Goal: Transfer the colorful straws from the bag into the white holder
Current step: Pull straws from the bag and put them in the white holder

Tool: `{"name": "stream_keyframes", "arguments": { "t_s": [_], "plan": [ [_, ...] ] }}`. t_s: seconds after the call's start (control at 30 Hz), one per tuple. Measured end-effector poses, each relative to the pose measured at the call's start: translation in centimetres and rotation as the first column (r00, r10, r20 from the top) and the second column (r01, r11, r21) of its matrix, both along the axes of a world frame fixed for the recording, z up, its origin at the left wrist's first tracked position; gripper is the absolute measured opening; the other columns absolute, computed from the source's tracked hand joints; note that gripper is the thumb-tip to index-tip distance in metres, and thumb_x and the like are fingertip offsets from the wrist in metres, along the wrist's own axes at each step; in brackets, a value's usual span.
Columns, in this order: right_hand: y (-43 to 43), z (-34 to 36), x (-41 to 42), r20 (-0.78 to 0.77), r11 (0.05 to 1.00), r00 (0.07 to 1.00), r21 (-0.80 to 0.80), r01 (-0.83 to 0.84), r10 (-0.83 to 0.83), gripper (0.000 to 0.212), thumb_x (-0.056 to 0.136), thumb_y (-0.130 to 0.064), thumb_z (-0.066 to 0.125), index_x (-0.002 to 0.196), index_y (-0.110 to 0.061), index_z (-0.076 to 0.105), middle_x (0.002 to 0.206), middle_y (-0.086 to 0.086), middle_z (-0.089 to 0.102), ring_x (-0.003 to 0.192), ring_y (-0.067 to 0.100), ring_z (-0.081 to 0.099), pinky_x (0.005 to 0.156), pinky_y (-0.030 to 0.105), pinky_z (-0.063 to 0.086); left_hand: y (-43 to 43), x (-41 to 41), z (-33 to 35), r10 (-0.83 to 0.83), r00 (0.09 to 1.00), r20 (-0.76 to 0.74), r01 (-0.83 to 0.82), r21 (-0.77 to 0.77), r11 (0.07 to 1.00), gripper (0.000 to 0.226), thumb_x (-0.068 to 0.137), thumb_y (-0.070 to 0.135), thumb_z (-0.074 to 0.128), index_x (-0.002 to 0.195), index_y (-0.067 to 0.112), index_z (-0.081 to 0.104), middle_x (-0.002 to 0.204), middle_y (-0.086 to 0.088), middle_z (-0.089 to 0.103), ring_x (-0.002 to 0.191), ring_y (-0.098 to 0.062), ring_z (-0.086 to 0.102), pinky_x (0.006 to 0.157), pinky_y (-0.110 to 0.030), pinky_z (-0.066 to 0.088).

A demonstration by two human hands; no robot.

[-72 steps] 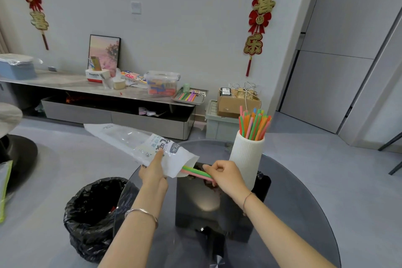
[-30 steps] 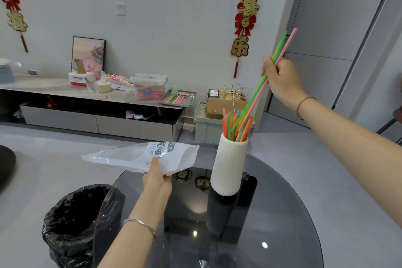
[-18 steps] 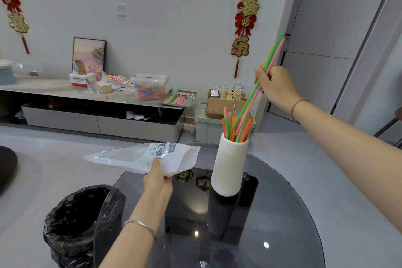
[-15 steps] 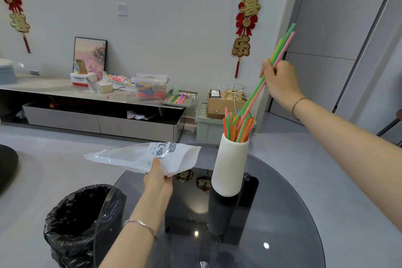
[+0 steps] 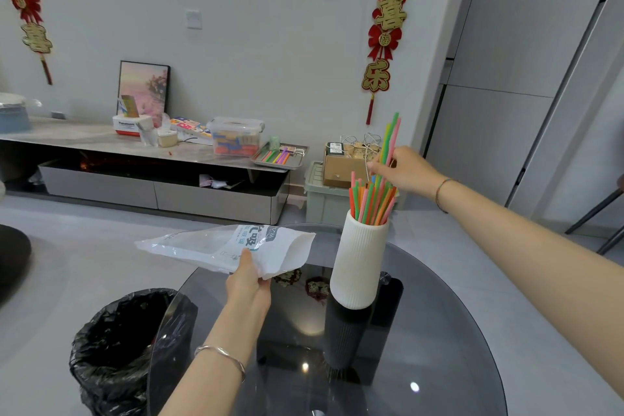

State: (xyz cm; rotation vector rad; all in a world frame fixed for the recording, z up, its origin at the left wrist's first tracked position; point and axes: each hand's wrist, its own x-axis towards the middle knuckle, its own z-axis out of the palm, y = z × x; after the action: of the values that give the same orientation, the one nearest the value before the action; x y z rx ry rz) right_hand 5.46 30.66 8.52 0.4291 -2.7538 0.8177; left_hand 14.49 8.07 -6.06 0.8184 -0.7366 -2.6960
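A ribbed white holder point(image 5: 358, 263) stands upright on the round dark glass table point(image 5: 439, 331), with several colorful straws point(image 5: 369, 201) sticking out of its top. Just above it, my right hand point(image 5: 403, 170) pinches a few green, yellow and pink straws point(image 5: 391, 135); their lower ends are down among the straws in the holder. To the left, my left hand point(image 5: 248, 284) holds the white plastic bag point(image 5: 229, 246) out flat, its open end toward the holder. The bag looks flat; I cannot tell whether straws remain inside.
A bin lined with a black bag point(image 5: 125, 348) stands on the floor by the table's left edge. Behind, a low cabinet point(image 5: 152, 176) carries boxes and a metal tray of straws point(image 5: 280, 157). A grey crate point(image 5: 324, 199) with a cardboard box stands behind the holder.
My right hand drew straws out of the bag, lifted them high to the right, then came down over the holder, sinking their lower ends in. The left hand kept holding the bag.
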Motion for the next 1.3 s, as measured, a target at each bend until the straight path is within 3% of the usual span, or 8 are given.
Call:
{"name": "stream_keyframes", "arguments": {
  "t_s": [0.1,0.2,0.3,0.57,0.77,0.97,1.07,1.3],
  "plan": [
    [-0.1,0.4,0.1,-0.144,0.963,0.989,-0.269,-0.007,-0.033,0.011,0.089,-0.02,0.059,0.099,-0.016,0.058,0.087,0.001,0.061,0.081,0.019,0.06,0.076,0.029,0.051,-0.1,0.0,0.0,0.001,1.0,-0.006,-0.001,-0.005,1.0,0.043,0.095,0.013,0.05,0.137,0.008,0.04,0.136,-0.01,0.054,0.11,-0.024,0.058,0.093,-0.034,0.048],
    [-0.3,0.8,0.6,-0.297,0.906,0.955,-0.408,-0.113,-0.014,0.056,0.088,-0.004,0.057,0.134,-0.026,0.032,0.104,-0.001,0.062,0.084,0.016,0.066,0.08,0.026,0.054,-0.1,-0.1,-0.1,-0.003,1.0,-0.009,0.003,0.001,1.0,0.043,0.095,0.013,0.05,0.136,0.008,0.04,0.136,-0.01,0.054,0.112,-0.025,0.058,0.094,-0.035,0.048],
    [-0.8,0.1,1.2,-0.275,0.916,0.961,-0.38,-0.128,0.02,0.072,0.093,-0.001,0.048,0.146,-0.034,0.011,0.12,-0.003,0.056,0.094,0.014,0.064,0.084,0.023,0.051,0.0,0.0,-0.1,-0.007,1.0,-0.005,0.007,-0.003,1.0,0.044,0.095,0.014,0.051,0.137,0.009,0.04,0.136,-0.01,0.053,0.114,-0.025,0.058,0.097,-0.037,0.047],
    [-0.7,-3.6,1.7,0.061,0.998,0.997,-0.039,-0.045,0.047,0.052,0.098,-0.048,0.022,0.121,-0.014,0.053,0.118,0.007,0.06,0.105,0.022,0.056,0.083,0.03,0.044,0.1,0.1,0.0,-0.014,1.0,-0.01,0.014,-0.012,1.0,0.044,0.095,0.013,0.05,0.138,0.01,0.038,0.137,-0.01,0.053,0.117,-0.026,0.057,0.1,-0.039,0.046],
    [-1.3,-1.6,0.9,-0.247,0.986,0.959,0.119,-0.113,0.14,0.058,0.097,-0.046,0.033,0.148,-0.027,0.013,0.157,-0.004,0.021,0.144,0.014,0.018,0.115,0.034,0.016,0.0,0.2,0.0,-0.02,1.0,-0.015,0.02,0.001,1.0,0.044,0.095,0.014,0.051,0.138,0.012,0.038,0.136,-0.01,0.054,0.107,-0.024,0.059,0.096,-0.038,0.048],
    [-2.2,-0.4,0.8,-0.355,0.976,0.931,-0.157,-0.153,0.088,0.053,0.1,-0.015,0.033,0.148,-0.031,0.016,0.15,-0.001,0.037,0.131,0.01,0.041,0.104,0.024,0.031,-0.2,0.3,0.1,-0.007,1.0,-0.011,0.007,0.008,1.0,0.045,0.095,0.013,0.05,0.138,0.011,0.038,0.136,-0.01,0.053,0.11,-0.025,0.058,0.095,-0.038,0.048],
    [-1.9,-0.5,0.6,-0.242,0.995,0.966,0.066,-0.075,0.089,0.042,0.101,-0.021,0.03,0.141,-0.019,0.039,0.149,0.002,0.039,0.138,0.018,0.034,0.11,0.029,0.025,-0.3,0.2,0.0,-0.002,1.0,-0.02,0.002,0.011,1.0,0.043,0.096,0.012,0.049,0.138,0.01,0.039,0.136,-0.01,0.053,0.11,-0.025,0.058,0.094,-0.037,0.048],
    [-1.0,-2.7,1.8,-0.027,0.885,0.995,0.46,-0.074,0.098,0.065,0.094,-0.057,0.025,0.15,-0.025,0.014,0.154,0.0,0.029,0.143,0.023,0.023,0.118,0.043,0.008,-0.1,0.3,0.0,-0.016,1.0,-0.021,0.016,0.018,1.0,0.043,0.096,0.013,0.048,0.138,0.01,0.039,0.136,-0.01,0.053,0.107,-0.023,0.058,0.092,-0.036,0.048]
  ]
}}
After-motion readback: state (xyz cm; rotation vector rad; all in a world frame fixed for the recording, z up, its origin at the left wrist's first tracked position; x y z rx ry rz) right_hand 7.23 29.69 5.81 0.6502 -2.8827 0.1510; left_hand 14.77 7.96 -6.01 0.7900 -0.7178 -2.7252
